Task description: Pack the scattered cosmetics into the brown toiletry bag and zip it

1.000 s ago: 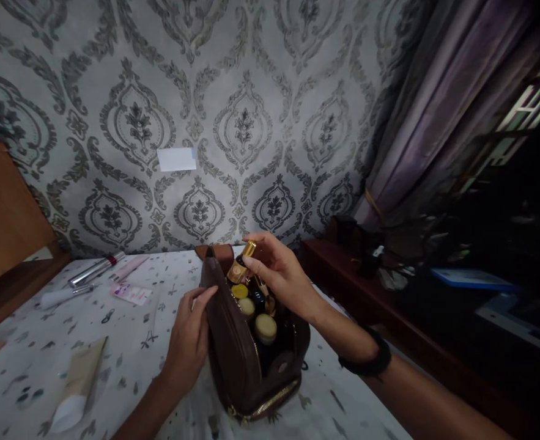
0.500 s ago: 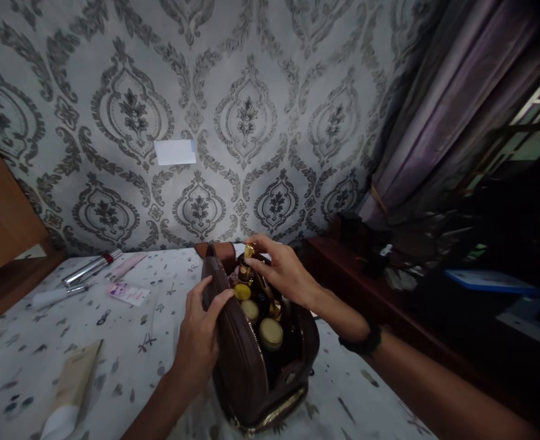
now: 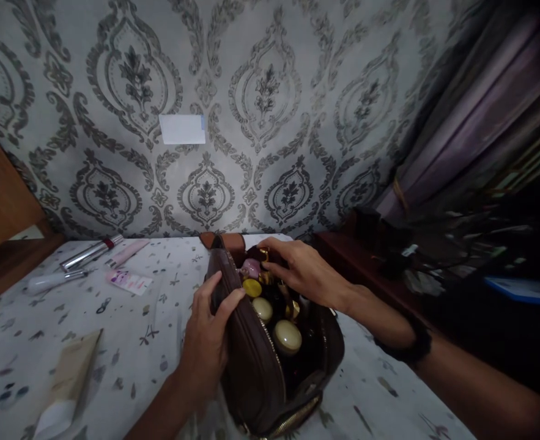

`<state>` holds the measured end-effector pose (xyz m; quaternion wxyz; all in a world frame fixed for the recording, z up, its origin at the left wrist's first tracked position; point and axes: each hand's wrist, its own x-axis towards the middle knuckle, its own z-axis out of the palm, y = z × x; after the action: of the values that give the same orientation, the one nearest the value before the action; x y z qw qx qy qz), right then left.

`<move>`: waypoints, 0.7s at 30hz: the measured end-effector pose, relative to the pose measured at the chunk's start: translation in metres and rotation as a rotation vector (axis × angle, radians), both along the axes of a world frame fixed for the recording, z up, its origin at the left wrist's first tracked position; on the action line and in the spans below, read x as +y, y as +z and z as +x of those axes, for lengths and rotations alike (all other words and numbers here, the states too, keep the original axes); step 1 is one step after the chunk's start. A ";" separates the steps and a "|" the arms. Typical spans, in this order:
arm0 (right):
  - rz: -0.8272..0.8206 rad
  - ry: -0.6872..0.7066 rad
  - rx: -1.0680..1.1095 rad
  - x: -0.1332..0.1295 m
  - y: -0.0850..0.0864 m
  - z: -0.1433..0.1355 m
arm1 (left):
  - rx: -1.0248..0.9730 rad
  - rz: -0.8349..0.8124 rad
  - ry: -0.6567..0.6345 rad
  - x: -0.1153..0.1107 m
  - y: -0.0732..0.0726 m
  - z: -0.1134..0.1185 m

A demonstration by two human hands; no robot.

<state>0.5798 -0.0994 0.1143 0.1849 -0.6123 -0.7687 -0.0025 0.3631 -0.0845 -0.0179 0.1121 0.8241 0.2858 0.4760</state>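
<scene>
A dark brown zippered bag (image 3: 251,373) stands open on the cloth, holding several jars and bottles. My left hand (image 3: 208,330) grips the bag's left side, thumb over its zipped edge. At the bag's far end, my right hand (image 3: 304,269) reaches in, its thumb and fingers closed around a small gold-capped bottle (image 3: 265,253), most of which is hidden. Near that hand, a pink item (image 3: 251,267) and a round yellow lid (image 3: 252,287) show inside. Closer to me are two jars with pale lids, the smaller jar (image 3: 262,309) and the larger jar (image 3: 288,336).
On the patterned white cloth (image 3: 127,342) at left lie a beige tube (image 3: 70,379), a pink-and-white tube (image 3: 129,281), a pink tube (image 3: 127,253), a silver tube (image 3: 86,253) and a whitish tube (image 3: 52,281). A papered wall rises behind. Dark clutter fills the right.
My right hand has lowered the gold-capped bottle into the far end of the bag. My left hand keeps its grip on the bag. The view has shifted slightly.
</scene>
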 end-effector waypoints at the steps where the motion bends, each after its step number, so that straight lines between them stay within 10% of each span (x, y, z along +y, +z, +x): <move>1: -0.003 0.002 -0.004 0.001 -0.001 0.000 | -0.004 0.016 0.002 0.000 0.000 0.000; 21: -0.184 0.080 -0.401 0.018 0.004 -0.007 | -0.008 0.082 0.006 0.005 -0.005 -0.001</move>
<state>0.5731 -0.0816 0.1186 -0.0284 -0.5829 -0.8107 -0.0466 0.3621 -0.0791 -0.0230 0.0779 0.8253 0.2680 0.4910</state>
